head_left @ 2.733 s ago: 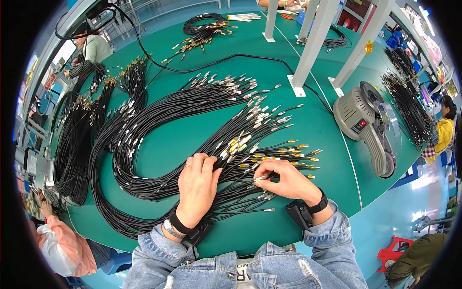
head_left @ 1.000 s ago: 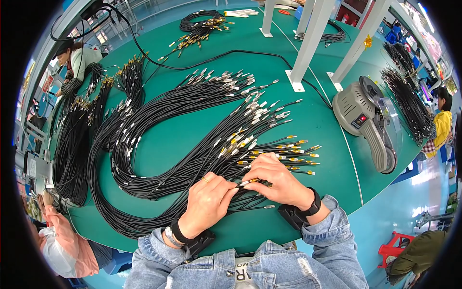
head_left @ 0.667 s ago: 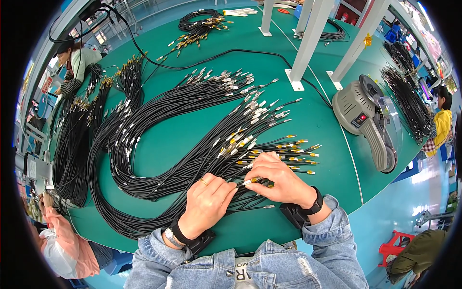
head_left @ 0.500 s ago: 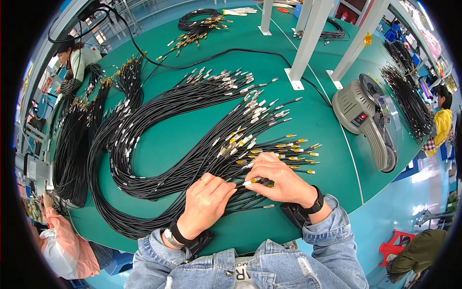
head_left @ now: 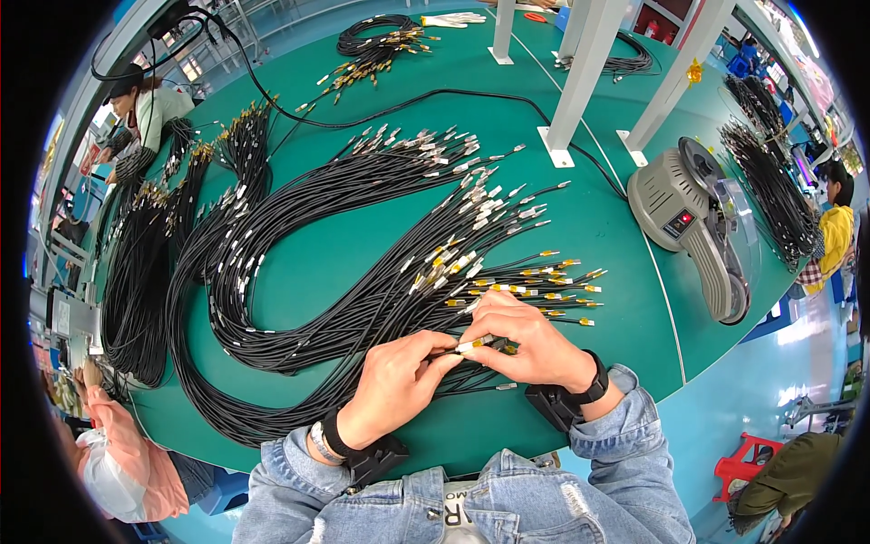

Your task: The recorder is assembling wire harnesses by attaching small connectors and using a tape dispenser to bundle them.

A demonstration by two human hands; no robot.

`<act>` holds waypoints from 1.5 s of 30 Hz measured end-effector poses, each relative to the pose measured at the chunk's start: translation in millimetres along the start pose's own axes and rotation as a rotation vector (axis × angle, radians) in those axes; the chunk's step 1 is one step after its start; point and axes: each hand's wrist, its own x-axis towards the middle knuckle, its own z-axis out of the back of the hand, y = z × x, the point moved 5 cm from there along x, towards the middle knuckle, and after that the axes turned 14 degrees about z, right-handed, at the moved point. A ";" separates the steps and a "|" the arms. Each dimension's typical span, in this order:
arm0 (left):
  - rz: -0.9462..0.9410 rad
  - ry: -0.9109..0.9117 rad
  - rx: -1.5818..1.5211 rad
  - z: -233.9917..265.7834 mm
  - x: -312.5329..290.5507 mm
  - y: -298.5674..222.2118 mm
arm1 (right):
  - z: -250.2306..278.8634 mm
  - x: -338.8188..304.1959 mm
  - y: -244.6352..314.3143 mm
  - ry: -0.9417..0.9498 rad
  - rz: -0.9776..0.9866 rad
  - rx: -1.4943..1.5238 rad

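My left hand is closed, its thumb and fingertips pinching a black cable just behind the connector. Between the thumb and fingers of my right hand sits that cable end, wrapped in a white and yellow label. Dark connector tips poke out on the right hand's inner side, partly hidden by the fingers. Under both hands a big curved bundle of black cables lies on the green table. Cable ends with yellow and white labels fan out just beyond the right hand.
A grey tape dispenser stands at the right. White metal posts rise at the back. More cable bundles lie left and far back. A black power cord crosses the table. Co-workers sit at both sides; a red stool is lower right.
My left hand has shifted slightly right and up, its thumb and fingers now meeting at the cable beside the label. My right hand has hardly moved.
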 end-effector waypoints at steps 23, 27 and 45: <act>-0.283 -0.221 0.040 1.5 -5.9 1.7 | 0.8 -2.0 -6.1 -0.046 -0.243 0.324; -0.319 -0.279 0.123 -0.3 -6.0 1.4 | -2.5 -8.1 -10.8 -0.109 -0.372 0.446; -0.370 -0.374 0.140 -6.8 -2.8 -2.9 | -3.7 -10.2 -10.8 -0.161 -0.530 0.566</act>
